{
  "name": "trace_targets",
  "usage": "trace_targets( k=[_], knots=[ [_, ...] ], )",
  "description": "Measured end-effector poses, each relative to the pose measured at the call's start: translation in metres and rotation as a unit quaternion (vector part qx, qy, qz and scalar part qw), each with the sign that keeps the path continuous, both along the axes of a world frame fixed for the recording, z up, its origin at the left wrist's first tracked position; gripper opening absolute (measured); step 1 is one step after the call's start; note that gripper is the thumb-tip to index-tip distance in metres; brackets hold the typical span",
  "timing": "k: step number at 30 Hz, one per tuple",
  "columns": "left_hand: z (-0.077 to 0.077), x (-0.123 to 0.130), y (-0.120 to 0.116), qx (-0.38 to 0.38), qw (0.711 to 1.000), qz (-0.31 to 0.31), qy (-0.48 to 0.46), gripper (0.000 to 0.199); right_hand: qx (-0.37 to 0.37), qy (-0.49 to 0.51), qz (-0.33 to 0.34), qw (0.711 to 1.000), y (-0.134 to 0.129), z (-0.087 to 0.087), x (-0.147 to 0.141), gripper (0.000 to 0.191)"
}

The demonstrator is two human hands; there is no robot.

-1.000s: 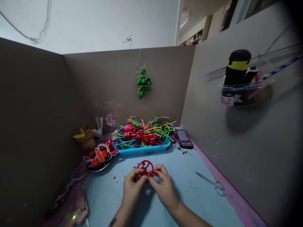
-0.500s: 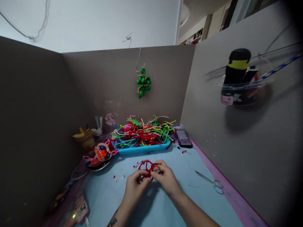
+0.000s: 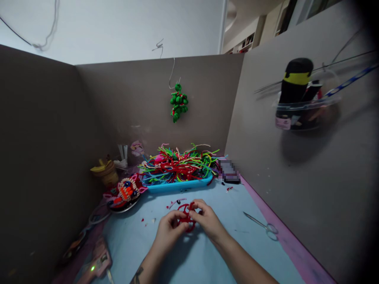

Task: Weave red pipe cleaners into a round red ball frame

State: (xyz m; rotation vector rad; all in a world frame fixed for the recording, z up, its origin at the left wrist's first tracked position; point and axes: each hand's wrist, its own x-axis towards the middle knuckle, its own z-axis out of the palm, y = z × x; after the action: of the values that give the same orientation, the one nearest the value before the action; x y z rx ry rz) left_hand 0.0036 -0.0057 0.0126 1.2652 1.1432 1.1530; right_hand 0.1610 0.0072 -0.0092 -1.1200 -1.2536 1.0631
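Observation:
Near the middle of the blue table cover (image 3: 237,248), a red pipe-cleaner piece (image 3: 190,225) bent into loops is held between both hands. My left hand (image 3: 170,227) pinches its left side between thumb and fingers. My right hand (image 3: 205,217) grips the upper right side with thumb and fingertips. Parts of the loops are hidden behind the fingers. Just beyond them lies a thin pinkish strip with a small black piece (image 3: 178,201) on it.
A blue tray (image 3: 180,187) heaped with coloured pipe cleaners (image 3: 183,167) stands at the back. On the left are a plate of fuzzy figures (image 3: 127,191) and a pink glue gun (image 3: 100,260). Scissors (image 3: 263,225) and a phone (image 3: 229,172) lie right. A green ornament (image 3: 179,103) hangs behind.
The red looped piece has turned and sits slightly lower in the hands. My right fingers have shifted a little along it; both hands still hold it.

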Motion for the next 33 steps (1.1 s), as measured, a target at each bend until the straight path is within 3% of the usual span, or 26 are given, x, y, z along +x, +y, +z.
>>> trace_targets(
  k=[9, 14, 17, 22, 25, 33],
  knots=[
    [-0.01, -0.005, 0.002, 0.013, 0.998, -0.055, -0.002, 0.026, -0.054, 0.011, 0.066, 0.996, 0.001, -0.007, -0.002, 0.036],
    [-0.01, -0.007, 0.006, 0.062, 0.998, 0.019, 0.012, 0.061, -0.038, 0.057, 0.029, 0.997, 0.001, -0.01, -0.006, 0.037],
    [-0.01, -0.004, 0.006, 0.081, 0.993, 0.075, 0.041, 0.053, -0.041, 0.088, 0.003, 0.995, 0.003, -0.014, -0.007, 0.038],
    [-0.013, 0.0, 0.0, 0.113, 0.981, 0.092, 0.124, 0.029, -0.038, 0.129, -0.03, 0.99, 0.006, -0.021, -0.009, 0.04],
    [-0.013, 0.002, -0.003, 0.12, 0.979, 0.1, 0.134, 0.03, -0.047, 0.134, -0.031, 0.989, 0.005, -0.022, -0.012, 0.041],
    [-0.01, 0.005, -0.002, 0.05, 0.994, 0.085, 0.042, 0.042, -0.05, 0.174, 0.014, 0.983, -0.005, -0.019, -0.024, 0.04]
  ],
)
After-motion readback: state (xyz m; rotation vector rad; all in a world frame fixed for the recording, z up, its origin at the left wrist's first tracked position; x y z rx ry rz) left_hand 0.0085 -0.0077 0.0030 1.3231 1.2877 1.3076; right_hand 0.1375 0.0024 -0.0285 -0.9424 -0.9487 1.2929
